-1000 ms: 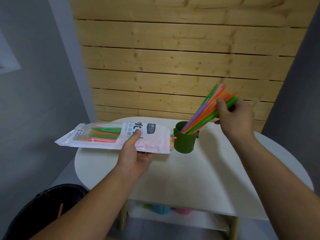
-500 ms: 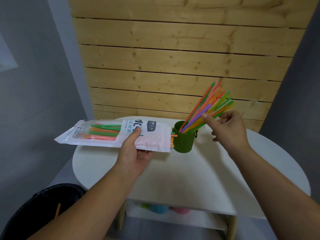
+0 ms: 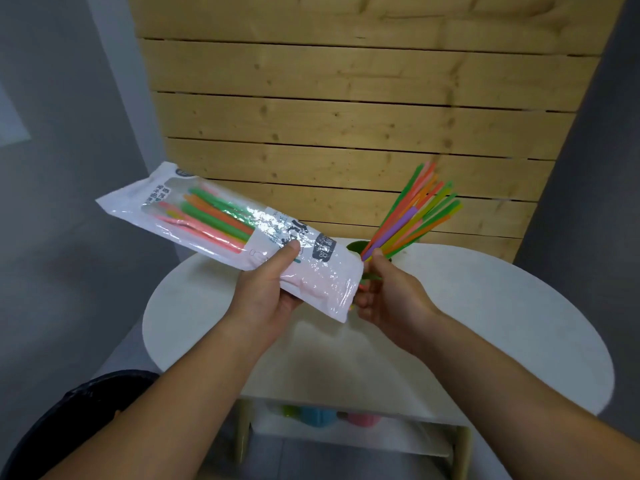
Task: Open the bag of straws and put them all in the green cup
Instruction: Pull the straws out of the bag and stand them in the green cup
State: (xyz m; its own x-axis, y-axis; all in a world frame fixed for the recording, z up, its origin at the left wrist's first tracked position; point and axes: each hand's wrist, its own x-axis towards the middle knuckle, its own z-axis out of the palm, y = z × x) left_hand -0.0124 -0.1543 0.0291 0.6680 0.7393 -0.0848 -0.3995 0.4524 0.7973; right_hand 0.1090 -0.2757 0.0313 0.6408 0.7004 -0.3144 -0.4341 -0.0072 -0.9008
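Up above the white table (image 3: 485,323), got the bag (image 3: 221,230) gripped in the left hand (image 3: 266,292), thumb on top, fingers curled underneath, roughly mid-length. Tilted, with the long axis running from the closed end at upper left down to the open mouth at lower right. Holding a bunch of leftover straws (image 3: 214,216) inside, lying along that same axis, with a few tips poking out at the mouth.

Parked right at that mouth: right hand (image 3: 388,296), fingers loosely curled, touching or almost touching those tips. Can't tell about an actual pinch, too blurry and half hidden by the bag edge. Clearly the nearer hand for the pull, though.

Just behind the mouth and the right fingers: green cup (image 3: 356,247), mostly hidden, with a fan of straws (image 3: 415,216) already in and leaning up-right.

Guessing next: pinch the tips, pull down-right straight along the bag's axis, then lift back over the cup. Worth keeping the pull in line with the bag to avoid bending or snagging on the plastic. Also worth minding that leaning fan, easy to knock on the way in. Roughly halfway done by the look of things.
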